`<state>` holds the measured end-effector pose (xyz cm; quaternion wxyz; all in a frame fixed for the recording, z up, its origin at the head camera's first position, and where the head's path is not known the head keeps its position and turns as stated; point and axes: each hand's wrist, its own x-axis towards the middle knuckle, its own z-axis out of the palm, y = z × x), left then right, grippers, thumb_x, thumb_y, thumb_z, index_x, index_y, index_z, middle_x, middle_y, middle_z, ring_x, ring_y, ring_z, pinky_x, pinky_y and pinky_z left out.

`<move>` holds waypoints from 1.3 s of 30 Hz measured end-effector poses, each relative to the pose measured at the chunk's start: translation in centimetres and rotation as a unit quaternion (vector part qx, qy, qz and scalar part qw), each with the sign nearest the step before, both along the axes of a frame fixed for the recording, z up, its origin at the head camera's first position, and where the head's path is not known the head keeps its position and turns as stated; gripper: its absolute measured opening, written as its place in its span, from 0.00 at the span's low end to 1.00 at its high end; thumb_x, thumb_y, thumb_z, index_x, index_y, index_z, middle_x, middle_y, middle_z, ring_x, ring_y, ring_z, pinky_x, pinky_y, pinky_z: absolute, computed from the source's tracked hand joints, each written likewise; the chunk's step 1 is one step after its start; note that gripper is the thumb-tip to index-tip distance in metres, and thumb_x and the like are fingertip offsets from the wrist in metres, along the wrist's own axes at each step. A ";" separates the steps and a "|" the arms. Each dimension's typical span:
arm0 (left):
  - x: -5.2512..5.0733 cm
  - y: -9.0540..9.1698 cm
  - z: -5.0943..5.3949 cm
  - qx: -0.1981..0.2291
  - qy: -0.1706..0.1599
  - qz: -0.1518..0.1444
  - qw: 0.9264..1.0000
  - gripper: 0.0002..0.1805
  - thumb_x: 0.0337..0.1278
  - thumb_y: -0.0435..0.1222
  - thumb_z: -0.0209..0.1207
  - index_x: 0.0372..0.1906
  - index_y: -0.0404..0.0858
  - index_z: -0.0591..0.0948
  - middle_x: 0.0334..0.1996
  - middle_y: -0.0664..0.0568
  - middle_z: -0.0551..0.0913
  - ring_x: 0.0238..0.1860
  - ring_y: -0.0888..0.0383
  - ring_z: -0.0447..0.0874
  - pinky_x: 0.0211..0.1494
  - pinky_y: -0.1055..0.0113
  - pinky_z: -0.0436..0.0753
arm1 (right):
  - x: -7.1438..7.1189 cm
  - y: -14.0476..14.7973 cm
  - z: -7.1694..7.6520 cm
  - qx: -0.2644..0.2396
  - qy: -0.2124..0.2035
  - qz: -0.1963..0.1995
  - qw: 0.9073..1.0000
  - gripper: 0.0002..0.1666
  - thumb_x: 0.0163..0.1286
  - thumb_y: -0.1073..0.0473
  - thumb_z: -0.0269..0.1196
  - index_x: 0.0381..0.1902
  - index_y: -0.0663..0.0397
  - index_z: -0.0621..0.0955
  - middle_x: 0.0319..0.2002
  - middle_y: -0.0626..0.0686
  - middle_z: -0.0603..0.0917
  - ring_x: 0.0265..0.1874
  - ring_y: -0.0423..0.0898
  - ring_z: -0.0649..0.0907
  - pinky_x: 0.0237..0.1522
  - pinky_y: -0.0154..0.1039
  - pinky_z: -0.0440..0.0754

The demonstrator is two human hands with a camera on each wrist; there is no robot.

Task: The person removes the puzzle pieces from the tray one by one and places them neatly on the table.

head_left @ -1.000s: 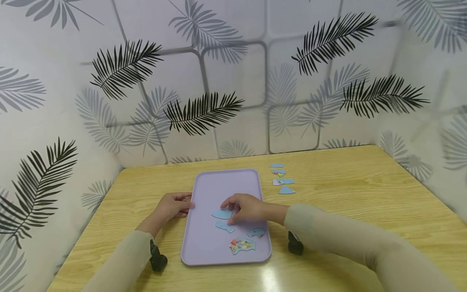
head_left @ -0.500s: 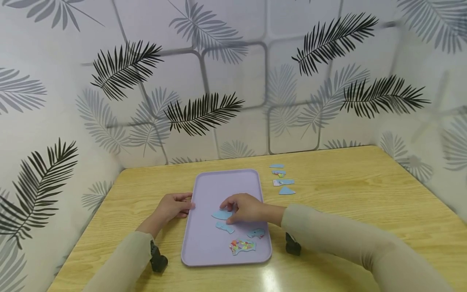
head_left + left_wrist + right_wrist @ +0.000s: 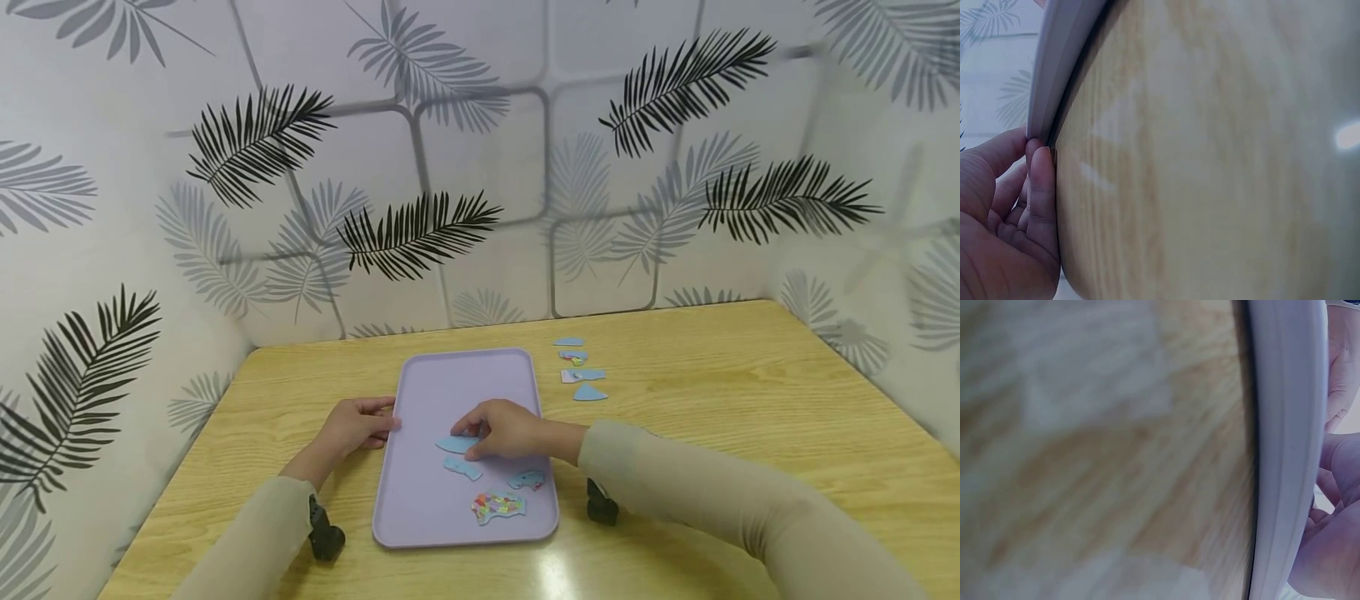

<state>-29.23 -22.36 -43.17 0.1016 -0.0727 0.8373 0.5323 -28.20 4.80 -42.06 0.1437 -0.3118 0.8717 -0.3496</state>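
Note:
A lilac tray (image 3: 465, 375) lies on the wooden table. My left hand (image 3: 358, 423) pinches its left rim; in the left wrist view the thumb and fingers of that hand (image 3: 1010, 206) meet at the tray's edge (image 3: 1063, 56). Over the middle of the tray, my right hand (image 3: 504, 429) holds a light blue flat puzzle piece (image 3: 453, 445) with thumb and fingers, partly covering it. Just below it lies a narrower blue piece (image 3: 462, 467). Closer to me in the tray are a blue piece with a small picture (image 3: 527, 479) and a multicoloured piece (image 3: 498, 507).
To the right of the tray, several more pieces form a column on the table: a thin blue one (image 3: 569, 342), a blue one with coloured print (image 3: 573, 357), a blue-and-white one (image 3: 583, 376) and a blue triangular one (image 3: 590, 392). A leaf-patterned wall covering (image 3: 495, 167) stands behind.
My right hand has shifted very slightly to the left and towards me, and the blue piece under its fingers has turned or slid a little. The left hand has stayed on the tray's rim.

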 end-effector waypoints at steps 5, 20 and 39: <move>0.0 -0.1 0.0 -0.003 0.001 -0.002 1.000 0.28 0.56 0.31 0.67 0.63 0.34 0.77 0.42 0.45 0.82 0.30 0.59 0.81 0.33 0.68 0.84 | -0.1 0.1 -0.1 0.003 -0.010 0.007 1.000 0.19 0.59 0.62 0.72 0.50 0.49 0.86 0.34 0.43 0.79 0.29 0.40 0.74 0.32 0.32 0.72; 0.1 0.0 0.0 -0.003 -0.003 0.000 1.000 0.28 0.56 0.31 0.67 0.63 0.35 0.77 0.42 0.45 0.82 0.30 0.59 0.81 0.33 0.69 0.84 | -0.2 0.8 0.1 -0.020 -0.039 0.014 0.999 0.19 0.62 0.64 0.69 0.52 0.51 0.85 0.36 0.45 0.80 0.28 0.41 0.73 0.30 0.31 0.71; 0.0 -0.1 0.1 0.000 -0.005 0.000 1.000 0.28 0.55 0.31 0.68 0.63 0.35 0.77 0.40 0.46 0.82 0.30 0.59 0.80 0.32 0.69 0.83 | 0.4 2.8 1.2 -0.024 -0.036 0.001 0.999 0.20 0.66 0.64 0.66 0.56 0.47 0.83 0.43 0.49 0.77 0.34 0.44 0.75 0.35 0.37 0.76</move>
